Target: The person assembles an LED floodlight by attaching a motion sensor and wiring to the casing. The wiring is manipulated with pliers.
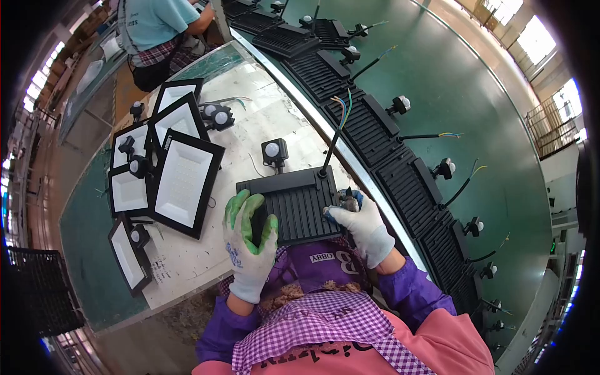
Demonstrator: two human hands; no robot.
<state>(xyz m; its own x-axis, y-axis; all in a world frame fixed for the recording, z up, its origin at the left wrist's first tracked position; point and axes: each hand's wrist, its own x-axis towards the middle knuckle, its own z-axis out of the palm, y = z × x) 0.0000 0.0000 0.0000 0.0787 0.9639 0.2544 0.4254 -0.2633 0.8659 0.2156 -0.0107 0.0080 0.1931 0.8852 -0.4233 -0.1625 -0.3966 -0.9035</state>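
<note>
The black floodlight (290, 206) is right in front of me, its ribbed back up, at the near edge of the bench (275, 106) and reaching out over my purple apron (312, 250). Its sensor (274, 150) sticks out from the far side, round white eye facing up, and the cable (331, 150) rises from the far right corner, ending in bare coloured wires.

My left fingers (236, 203), in a white glove with green coating, are at its left side, thumb and fingertips apart with a bit of black housing showing between them; how firmly they press I cannot tell. My right fingers (342, 217) are closed on a grey metal piece (349, 201) at the right edge, the thumb lying against the housing. Most of that piece is hidden by my glove, so I cannot tell what it is.

Left of my work, on the same bench, lies an overlapping pile of floodlights (181, 181), white faces up in black frames. On my right, past a metal rail (358, 169), a row of ribbed floodlights (375, 134) runs along a green surface (481, 119), sensors and cables pointing away from me. Beyond the bench sits a person (153, 25) in a light blue shirt.
</note>
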